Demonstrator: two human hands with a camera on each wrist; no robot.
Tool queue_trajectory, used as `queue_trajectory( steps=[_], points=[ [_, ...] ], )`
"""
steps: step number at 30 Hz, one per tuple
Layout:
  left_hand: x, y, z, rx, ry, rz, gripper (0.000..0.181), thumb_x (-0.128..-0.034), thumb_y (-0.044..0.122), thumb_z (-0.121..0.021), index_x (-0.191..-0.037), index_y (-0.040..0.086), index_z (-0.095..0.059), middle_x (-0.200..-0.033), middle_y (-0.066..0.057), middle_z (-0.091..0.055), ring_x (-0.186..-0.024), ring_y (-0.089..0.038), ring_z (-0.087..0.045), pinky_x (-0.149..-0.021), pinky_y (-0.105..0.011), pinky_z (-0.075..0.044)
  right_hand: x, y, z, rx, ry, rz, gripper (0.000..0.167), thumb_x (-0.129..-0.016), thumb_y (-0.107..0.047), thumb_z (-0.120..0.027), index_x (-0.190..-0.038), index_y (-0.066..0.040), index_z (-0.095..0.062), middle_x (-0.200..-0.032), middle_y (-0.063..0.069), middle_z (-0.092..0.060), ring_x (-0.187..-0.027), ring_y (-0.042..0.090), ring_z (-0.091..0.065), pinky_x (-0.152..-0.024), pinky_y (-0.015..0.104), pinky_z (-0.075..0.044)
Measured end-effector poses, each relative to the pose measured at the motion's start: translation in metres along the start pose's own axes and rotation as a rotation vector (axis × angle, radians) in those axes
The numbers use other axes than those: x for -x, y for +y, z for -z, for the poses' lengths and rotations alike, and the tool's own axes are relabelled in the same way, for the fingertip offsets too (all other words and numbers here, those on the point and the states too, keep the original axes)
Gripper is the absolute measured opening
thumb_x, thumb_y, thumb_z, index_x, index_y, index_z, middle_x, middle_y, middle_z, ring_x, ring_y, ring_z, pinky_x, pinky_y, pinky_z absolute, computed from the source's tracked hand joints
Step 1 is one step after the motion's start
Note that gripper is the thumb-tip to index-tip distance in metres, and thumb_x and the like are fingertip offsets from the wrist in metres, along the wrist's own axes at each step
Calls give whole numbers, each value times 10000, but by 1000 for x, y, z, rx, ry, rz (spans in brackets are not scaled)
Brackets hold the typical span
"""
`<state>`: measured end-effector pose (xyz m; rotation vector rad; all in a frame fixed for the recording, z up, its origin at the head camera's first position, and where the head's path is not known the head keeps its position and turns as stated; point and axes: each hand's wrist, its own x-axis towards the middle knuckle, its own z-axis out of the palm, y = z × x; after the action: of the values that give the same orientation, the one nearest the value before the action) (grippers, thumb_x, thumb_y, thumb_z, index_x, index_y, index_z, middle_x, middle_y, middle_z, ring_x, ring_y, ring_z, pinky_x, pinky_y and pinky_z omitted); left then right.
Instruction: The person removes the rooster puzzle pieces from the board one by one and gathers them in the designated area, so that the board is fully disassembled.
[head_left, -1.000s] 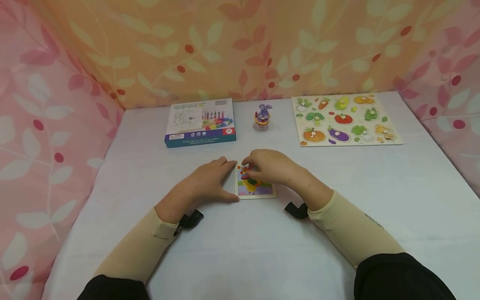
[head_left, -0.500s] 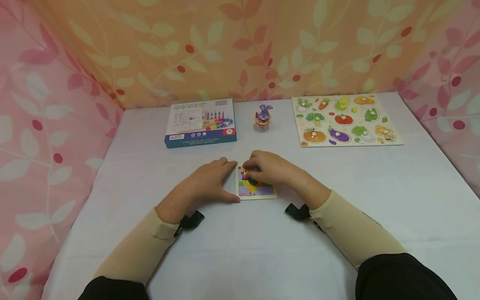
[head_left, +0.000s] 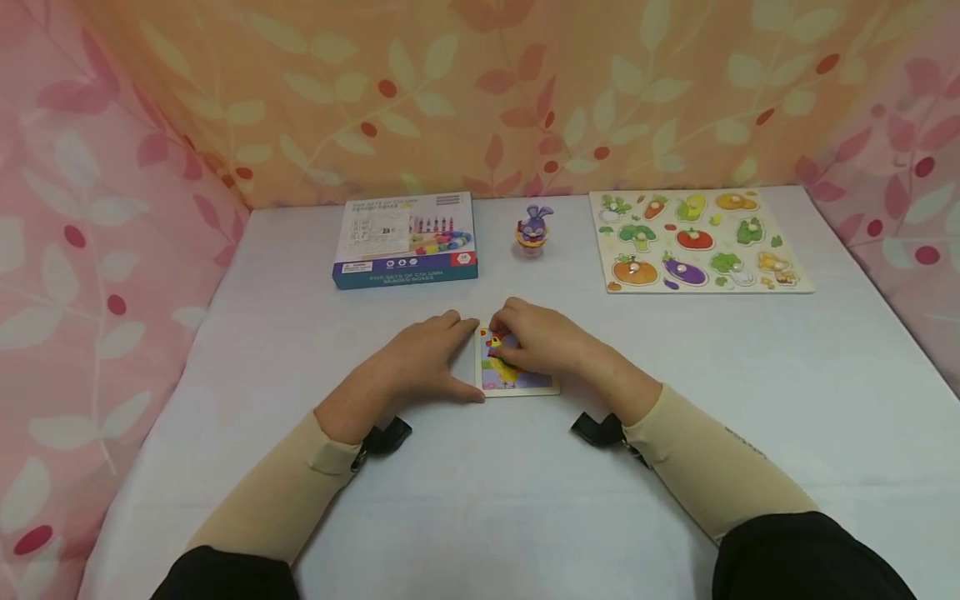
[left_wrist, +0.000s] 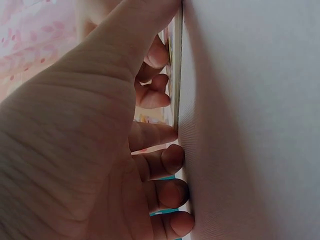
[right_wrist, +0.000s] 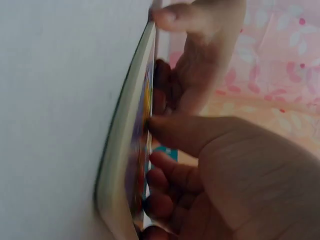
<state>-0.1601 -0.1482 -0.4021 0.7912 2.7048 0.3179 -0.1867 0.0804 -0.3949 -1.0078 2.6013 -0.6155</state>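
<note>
Currently left hand (head_left: 420,354) spreads, touching picture board (head_left: 512,380) edge; right hand (head_left: 546,337) curls over it, grasp unclear; cloth (head_left: 495,492) stretches thumb-side.

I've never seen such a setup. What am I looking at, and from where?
No robot: these are a person's bare left hand and right hand. The wide picture looks down from the head; each close-up comes from one wrist. On the white cloth, the left hand spans one edge of a small pale-rimmed board with a colourful bird picture. The right hand touches that picture; whether it pinches anything is unclear. Beyond are a flat teal and white printed box, a purple rabbit-eared figurine and a cream rectangular vegetable board.
</note>
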Motion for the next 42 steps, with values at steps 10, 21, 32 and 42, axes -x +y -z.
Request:
queue_trajectory(
  steps=[10,21,32,42],
  points=[
    [-1,-1,-1,-12,7,-5,1169,-685,812,-753,-1556,102,-432,-1276,-51,-533,-1099,-204,-543,-998,-418,-475,-3,1,-9,3,94,-38,299,-933,-322,-768,-1126,-101,-710,-1062,2,-578,-885,148,-562,-822,330,-489],
    [0,0,-1,-11,10,-7,1169,-686,812,-751,-1559,105,-430,-1283,-51,-531,-1105,-203,-537,-1009,-419,-471,0,-6,-6,118,92,-9,290,-940,-294,-761,-1146,-89,-762,-1011,-3,-587,-791,141,-568,-715,322,-491],
    [0,0,0,-17,13,-13,1163,-692,798,-761,-1552,87,-434,-1252,-58,-536,-1052,-206,-537,-975,-410,-481,-5,0,-13,66,87,-37,345,-959,-298,-741,-1179,-57,-630,-1111,54,-547,-921,190,-579,-883,384,-505],
    [-1,-1,-1,-10,9,-8,1162,-686,802,-761,-1554,103,-435,-1269,-54,-537,-1081,-203,-541,-985,-418,-482,-5,7,-13,-39,120,-72,313,-926,-340,-781,-1118,-126,-658,-1077,-3,-587,-961,167,-581,-899,383,-494]
  ],
)
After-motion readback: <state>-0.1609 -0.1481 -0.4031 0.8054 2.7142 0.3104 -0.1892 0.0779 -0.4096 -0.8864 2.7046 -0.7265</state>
